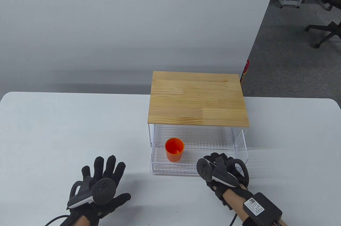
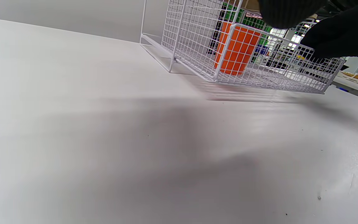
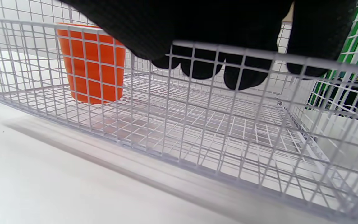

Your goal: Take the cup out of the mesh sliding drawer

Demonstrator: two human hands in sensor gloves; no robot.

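Note:
An orange cup (image 1: 174, 149) stands upright in the front left corner of the white mesh drawer (image 1: 213, 146). The drawer is slid partway out from under a rack with a wooden top (image 1: 198, 98). My right hand (image 1: 221, 167) grips the drawer's front rim, right of the cup. In the right wrist view its fingers (image 3: 241, 77) hook over the rim into the drawer, with the cup (image 3: 92, 62) to the left. My left hand (image 1: 101, 180) is open, fingers spread over the table left of the drawer. The left wrist view shows the cup (image 2: 236, 49) behind mesh.
The white table (image 1: 66, 135) stretches wide to the left and in front of the drawer. The rack's wire frame (image 1: 149, 135) stands at the drawer's left side. A grey wall is behind the table, and office floor with chairs lies at the far right.

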